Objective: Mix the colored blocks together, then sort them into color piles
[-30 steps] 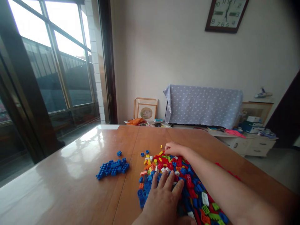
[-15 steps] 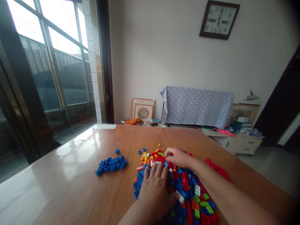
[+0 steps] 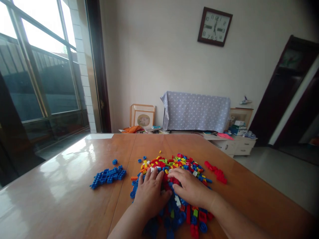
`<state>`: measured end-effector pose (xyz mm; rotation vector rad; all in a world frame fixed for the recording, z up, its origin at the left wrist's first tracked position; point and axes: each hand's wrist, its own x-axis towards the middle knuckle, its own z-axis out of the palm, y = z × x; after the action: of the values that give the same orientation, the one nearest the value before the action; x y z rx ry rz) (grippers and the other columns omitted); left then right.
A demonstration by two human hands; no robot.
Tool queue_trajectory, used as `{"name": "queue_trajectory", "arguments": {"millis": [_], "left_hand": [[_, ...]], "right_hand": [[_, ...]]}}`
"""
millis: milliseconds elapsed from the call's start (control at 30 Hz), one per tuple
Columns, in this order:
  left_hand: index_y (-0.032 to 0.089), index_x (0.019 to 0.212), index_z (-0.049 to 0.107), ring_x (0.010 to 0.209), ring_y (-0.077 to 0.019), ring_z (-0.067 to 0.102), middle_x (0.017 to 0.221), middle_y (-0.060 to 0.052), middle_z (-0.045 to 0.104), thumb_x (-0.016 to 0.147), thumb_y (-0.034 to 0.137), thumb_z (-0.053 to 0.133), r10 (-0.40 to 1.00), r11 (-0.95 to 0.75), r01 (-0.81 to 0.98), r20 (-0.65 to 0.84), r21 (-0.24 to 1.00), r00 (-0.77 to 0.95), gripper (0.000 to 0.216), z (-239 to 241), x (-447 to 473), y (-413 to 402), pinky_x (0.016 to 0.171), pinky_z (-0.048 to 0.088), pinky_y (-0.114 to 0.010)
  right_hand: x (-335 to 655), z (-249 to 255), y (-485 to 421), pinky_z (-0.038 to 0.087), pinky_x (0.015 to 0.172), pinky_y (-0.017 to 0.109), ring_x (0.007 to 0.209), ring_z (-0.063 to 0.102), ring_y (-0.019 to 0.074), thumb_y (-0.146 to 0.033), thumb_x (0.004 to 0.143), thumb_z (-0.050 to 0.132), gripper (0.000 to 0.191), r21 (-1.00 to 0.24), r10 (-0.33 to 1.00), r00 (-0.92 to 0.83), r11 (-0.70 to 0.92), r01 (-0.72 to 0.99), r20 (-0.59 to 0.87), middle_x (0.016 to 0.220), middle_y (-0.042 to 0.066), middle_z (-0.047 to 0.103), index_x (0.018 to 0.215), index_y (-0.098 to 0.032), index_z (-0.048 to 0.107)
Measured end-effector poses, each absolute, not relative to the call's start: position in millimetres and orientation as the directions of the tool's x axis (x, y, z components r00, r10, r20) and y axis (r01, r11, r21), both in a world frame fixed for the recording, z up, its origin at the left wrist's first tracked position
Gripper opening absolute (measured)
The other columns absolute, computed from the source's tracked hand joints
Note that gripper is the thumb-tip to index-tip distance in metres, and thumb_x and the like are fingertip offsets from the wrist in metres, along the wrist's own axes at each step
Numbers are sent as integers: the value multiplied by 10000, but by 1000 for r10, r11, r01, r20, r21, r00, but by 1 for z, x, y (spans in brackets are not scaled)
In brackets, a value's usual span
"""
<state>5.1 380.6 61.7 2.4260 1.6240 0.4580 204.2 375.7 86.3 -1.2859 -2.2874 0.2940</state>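
A heap of mixed building bricks [image 3: 179, 162], in red, blue, yellow, green, orange and white, spreads over the wooden table. My left hand [image 3: 152, 190] lies on the heap's left side, palm down with its fingers spread. Close to its right, my right hand [image 3: 191, 186] rests over red and blue bricks, fingers bent and thumb apart from them. I see no brick held in either hand, though the palms hide what is under them. A white brick [image 3: 177, 201] shows below and between the hands.
Left of the heap is a cluster of blue bricks [image 3: 108, 176], with a small blue piece [image 3: 115, 162] behind it. A row of red bricks [image 3: 216, 172] lies to the right. The wooden table [image 3: 74, 199] ends ahead of a cloth-covered object [image 3: 196, 111].
My right hand has drawn back from the far part of the heap toward me, its fingers loosening apart. My left hand stays on the bricks. The camera view has turned to the right.
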Motion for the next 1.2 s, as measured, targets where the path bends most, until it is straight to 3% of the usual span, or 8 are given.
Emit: {"name": "queue_trajectory", "arguments": {"millis": [200, 433, 700, 800, 933, 1067, 1200], "left_hand": [[287, 1511, 452, 1525, -358, 213, 1638, -67, 318, 861, 653, 514, 933, -356, 894, 157, 273, 323, 749, 59, 0, 387, 1218, 153, -598], [305, 1473, 500, 1521, -353, 229, 1636, -45, 328, 883, 654, 475, 937, -348, 898, 132, 268, 324, 686, 63, -5, 389, 1225, 142, -589], [327, 1486, 472, 1509, -334, 271, 1604, -51, 392, 920, 420, 471, 958, -285, 936, 100, 208, 269, 573, 74, -8, 389, 1205, 183, -613], [303, 1469, 495, 1485, -316, 327, 1582, -55, 426, 937, 338, 442, 955, -286, 938, 135, 195, 263, 535, 75, -4, 388, 1211, 192, -604], [276, 1448, 520, 1469, -270, 361, 1564, -43, 454, 980, 336, 410, 913, -388, 890, 230, 239, 336, 484, 76, 5, 384, 1233, 241, -512], [323, 1485, 479, 1471, -264, 356, 1557, -13, 464, 994, 394, 450, 820, -562, 779, 312, 277, 481, 496, 73, 14, 378, 1238, 275, -485], [343, 1444, 530, 1434, -298, 414, 1516, -17, 513, 964, 377, 538, 753, -651, 709, 345, 269, 560, 482, 64, 18, 380, 1221, 302, -553]], "right_hand": [[219, 89, 375, 453, 1005, 368, 1089, 626, 228, -131, 836, 584, 318, -437, 851, -413, 523, 732, 325, 1093, 18, 735, 1077, -286, 722], [257, 76, 393, 465, 992, 383, 1083, 634, 236, -156, 811, 587, 292, -527, 897, -303, 436, 729, 322, 1113, 41, 724, 1045, -256, 730], [312, 65, 410, 486, 967, 361, 1092, 643, 229, -206, 793, 582, 357, -648, 955, -167, 289, 704, 244, 1176, 43, 709, 1129, -235, 696], [325, 64, 413, 512, 871, 327, 984, 662, 211, -236, 805, 571, 347, -676, 965, -106, 243, 696, 239, 1113, 43, 722, 1129, -221, 695], [323, 68, 412, 486, 699, 272, 779, 630, 176, -342, 850, 588, 287, -663, 966, -62, 218, 716, 251, 882, 26, 703, 1067, -201, 711], [304, 71, 405, 440, 640, 257, 714, 589, 158, -461, 825, 676, 315, -581, 955, -103, 253, 773, 278, 835, 17, 665, 1012, -212, 724], [293, 71, 404, 438, 666, 245, 726, 594, 147, -350, 778, 715, 155, -576, 952, -126, 271, 771, 279, 822, 9, 665, 858, -219, 729]]}}
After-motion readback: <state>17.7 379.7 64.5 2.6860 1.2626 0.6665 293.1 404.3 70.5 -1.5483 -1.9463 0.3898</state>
